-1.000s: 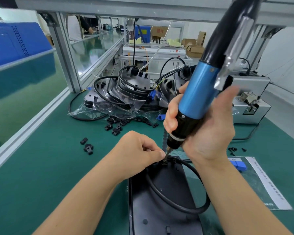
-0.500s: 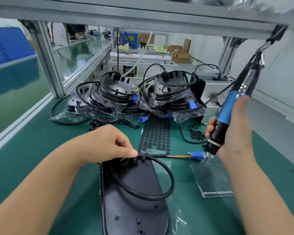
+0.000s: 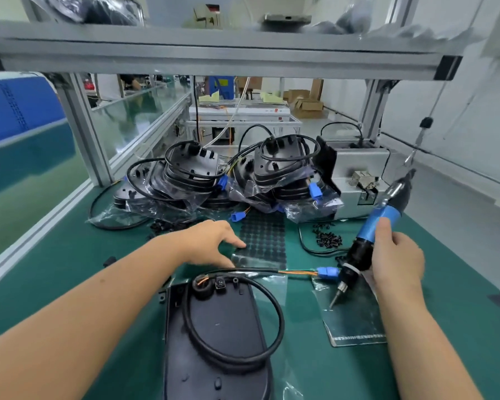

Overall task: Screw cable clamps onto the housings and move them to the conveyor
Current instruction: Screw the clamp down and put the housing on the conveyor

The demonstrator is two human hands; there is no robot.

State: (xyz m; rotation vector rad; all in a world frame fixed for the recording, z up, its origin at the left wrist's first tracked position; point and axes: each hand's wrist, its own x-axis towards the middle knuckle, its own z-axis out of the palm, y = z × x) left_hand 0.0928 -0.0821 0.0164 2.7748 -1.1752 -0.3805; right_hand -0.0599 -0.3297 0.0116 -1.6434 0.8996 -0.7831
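Note:
A black housing [image 3: 220,327] lies on the green mat in front of me, with a black cable [image 3: 274,319] looped on top and a small black clamp [image 3: 220,282] at its far end. The cable's thin wires end in a blue connector [image 3: 328,273]. My left hand [image 3: 214,243] hovers beyond the housing with relaxed fingers, holding nothing, near a sheet of black pads [image 3: 261,241]. My right hand [image 3: 393,261] grips a blue and black electric screwdriver [image 3: 370,235], its bit pointing down over a plastic sleeve [image 3: 355,321] to the right of the housing.
Several bagged housings with coiled cables [image 3: 228,174] are stacked at the back. Loose black screws [image 3: 328,236] lie right of the pad sheet, loose clamps [image 3: 163,226] to its left. A grey screw feeder [image 3: 358,174] stands back right. The conveyor [image 3: 26,192] runs along the left.
My left hand let go of the clamp and moved forward, its fingers opening. My right hand swung the screwdriver off the housing to the right and lowered it. The view tilted up.

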